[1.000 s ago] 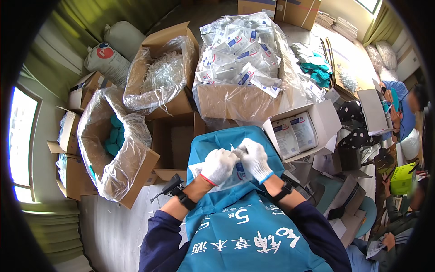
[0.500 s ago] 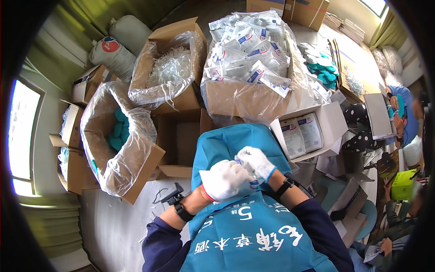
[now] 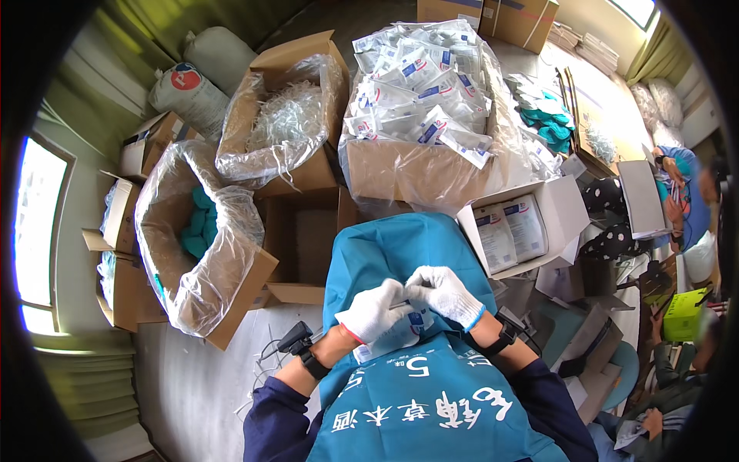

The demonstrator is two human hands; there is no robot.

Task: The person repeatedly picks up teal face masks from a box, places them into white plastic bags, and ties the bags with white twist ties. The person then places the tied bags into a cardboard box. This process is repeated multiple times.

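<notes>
Head view, from the left: a box [image 3: 204, 254] lined with clear plastic stood open at the person's left, teal folded pieces low inside it, the liner pulled over the rim so the contents could be reached from the seat. Behind it a second lined box [image 3: 289, 115] held a tangle of clear tubing, and between the two an unlined box [image 3: 304, 239] sat with its flaps open.

On the teal lap cloth [image 3: 385, 246] the two gloved hands met. The left hand [image 3: 372, 312] was closed around a flat clear pouch [image 3: 400, 333] with a blue mark, pinning it against the lap, probably to keep it steady. The right hand [image 3: 446, 295] came in from the other side, its fingers pinched on the pouch's upper edge, touching the left hand's fingertips. What the fingers gripped between them was too small to tell. The pouch lay under and between both hands, near the apron's top edge.

Farther right, a big box [image 3: 416, 173] was heaped with sealed white-and-blue packets, within arm's reach ahead. Beside it a small white carton [image 3: 550, 219] stood tilted toward the person, two flat packs upright inside it. At the far right another person [image 3: 681, 192] in blue sat well apart.
</notes>
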